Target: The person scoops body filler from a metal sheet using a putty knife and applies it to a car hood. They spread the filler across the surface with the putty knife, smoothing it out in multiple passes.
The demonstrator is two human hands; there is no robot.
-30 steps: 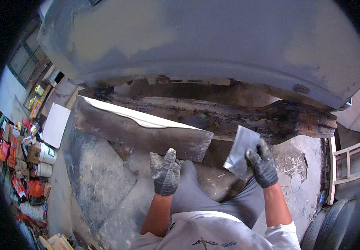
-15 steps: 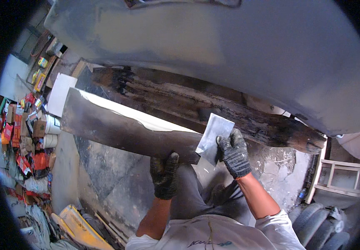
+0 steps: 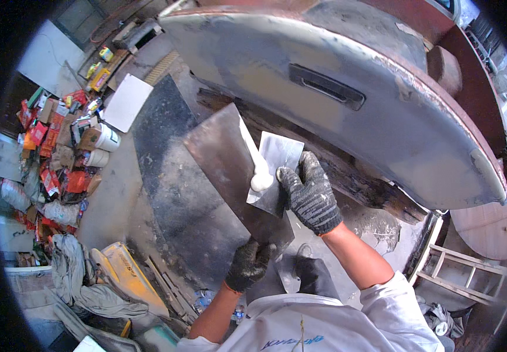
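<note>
My left hand [image 3: 248,267], in a dark knit work glove, is closed round the near end of a long, dark flat board [image 3: 215,158]. White paste [image 3: 261,178] lies along the board's right edge as a narrow strip that ends in a thick lump. In my gloved right hand [image 3: 313,196] is a flat, rectangular metal spreader [image 3: 281,152], pinched between thumb and fingers. The spreader rests over the board's right side, its left edge against the lump. Some paste is also on its lower corner.
Ahead stands a large grey vehicle panel [image 3: 382,111] with a recessed handle [image 3: 327,87]. Below it lies a weathered wooden beam [image 3: 403,208]. Boxes and white buckets [image 3: 106,138] crowd the left. A pale wooden frame [image 3: 438,264] stands at right; a yellow panel [image 3: 129,273] lies lower left.
My view has shifted, revealing more of the panel. The board has swung from pointing left to pointing up and away. The wide white strip is now narrower, with a lump at the spreader.
</note>
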